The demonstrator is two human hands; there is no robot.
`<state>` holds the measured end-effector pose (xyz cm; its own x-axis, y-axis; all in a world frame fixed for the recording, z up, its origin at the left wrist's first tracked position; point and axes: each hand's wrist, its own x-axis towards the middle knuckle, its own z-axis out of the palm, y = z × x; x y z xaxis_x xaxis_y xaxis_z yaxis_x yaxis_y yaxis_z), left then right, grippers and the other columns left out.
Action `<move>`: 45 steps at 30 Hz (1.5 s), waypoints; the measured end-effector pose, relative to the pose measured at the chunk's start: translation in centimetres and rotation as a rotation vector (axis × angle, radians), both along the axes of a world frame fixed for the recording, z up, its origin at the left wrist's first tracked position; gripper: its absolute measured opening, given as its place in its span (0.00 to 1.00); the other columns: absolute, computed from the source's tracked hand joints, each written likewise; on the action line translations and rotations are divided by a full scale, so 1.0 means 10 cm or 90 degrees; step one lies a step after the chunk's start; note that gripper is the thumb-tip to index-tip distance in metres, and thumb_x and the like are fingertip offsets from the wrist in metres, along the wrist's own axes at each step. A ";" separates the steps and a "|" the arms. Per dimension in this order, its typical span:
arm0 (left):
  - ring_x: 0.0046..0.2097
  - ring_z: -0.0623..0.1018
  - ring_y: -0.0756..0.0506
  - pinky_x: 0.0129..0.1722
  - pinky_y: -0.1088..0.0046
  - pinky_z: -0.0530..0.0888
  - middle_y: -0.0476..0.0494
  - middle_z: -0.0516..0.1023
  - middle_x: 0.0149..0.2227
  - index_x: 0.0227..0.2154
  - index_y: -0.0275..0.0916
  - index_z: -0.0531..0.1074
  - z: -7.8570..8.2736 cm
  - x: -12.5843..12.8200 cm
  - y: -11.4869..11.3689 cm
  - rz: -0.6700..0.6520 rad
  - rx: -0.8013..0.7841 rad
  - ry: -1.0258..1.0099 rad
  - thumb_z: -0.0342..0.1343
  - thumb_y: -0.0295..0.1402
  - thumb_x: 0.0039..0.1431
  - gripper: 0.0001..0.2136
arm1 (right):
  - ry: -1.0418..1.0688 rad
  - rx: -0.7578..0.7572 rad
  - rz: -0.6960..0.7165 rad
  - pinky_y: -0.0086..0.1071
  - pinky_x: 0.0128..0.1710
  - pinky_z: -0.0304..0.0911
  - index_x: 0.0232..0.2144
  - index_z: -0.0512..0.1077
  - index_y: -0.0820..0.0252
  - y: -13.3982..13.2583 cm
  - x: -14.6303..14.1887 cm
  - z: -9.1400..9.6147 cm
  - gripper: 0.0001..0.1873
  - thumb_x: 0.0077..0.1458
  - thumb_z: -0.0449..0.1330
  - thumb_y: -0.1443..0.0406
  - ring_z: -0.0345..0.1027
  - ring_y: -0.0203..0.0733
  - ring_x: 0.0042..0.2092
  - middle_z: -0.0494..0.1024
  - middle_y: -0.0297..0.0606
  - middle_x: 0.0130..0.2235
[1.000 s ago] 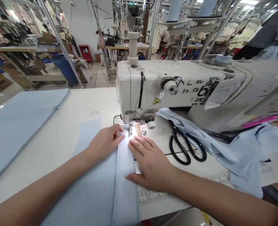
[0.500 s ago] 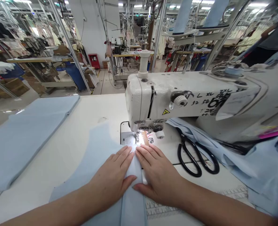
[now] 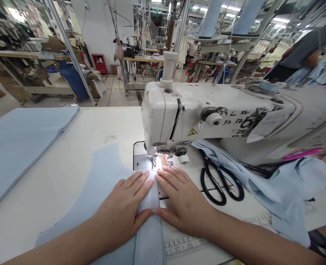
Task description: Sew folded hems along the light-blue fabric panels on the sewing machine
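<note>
Light blue fabric (image 3: 102,184) lies flat on the white table, with a folded strip (image 3: 149,239) running along its right side up to the needle area of a white sewing machine (image 3: 163,117). My left hand (image 3: 124,206) rests flat on the fabric, fingertips at the strip's left edge. Opposite it, my right hand (image 3: 185,202) presses the strip's right edge with outstretched fingers. The two thumbs meet over the strip. Just beyond the fingertips the presser foot (image 3: 153,162) stands under a bright lamp; whether it touches the fabric I cannot tell.
Black-handled scissors (image 3: 220,180) lie right of my right hand, beside crumpled blue fabric (image 3: 284,198). A folded stack of blue fabric (image 3: 27,143) covers the table's left side. Ruler markings (image 3: 185,246) show under my right forearm. Another person (image 3: 303,55) stands behind the machine at right.
The camera view has shifted, so the machine and table appear farther left. My thumbs have come together over the strip; both hands stay flat on the fabric.
</note>
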<state>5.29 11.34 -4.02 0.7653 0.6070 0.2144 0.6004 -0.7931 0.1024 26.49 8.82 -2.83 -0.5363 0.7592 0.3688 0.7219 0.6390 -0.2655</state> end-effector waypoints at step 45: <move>0.62 0.60 0.37 0.55 0.55 0.66 0.42 0.64 0.61 0.61 0.42 0.58 -0.03 0.10 0.22 0.021 -0.021 -0.011 0.46 0.44 0.64 0.24 | -0.013 -0.040 -0.031 0.51 0.58 0.56 0.53 0.64 0.70 0.12 0.09 -0.02 0.30 0.56 0.57 0.52 0.55 0.57 0.57 0.68 0.52 0.52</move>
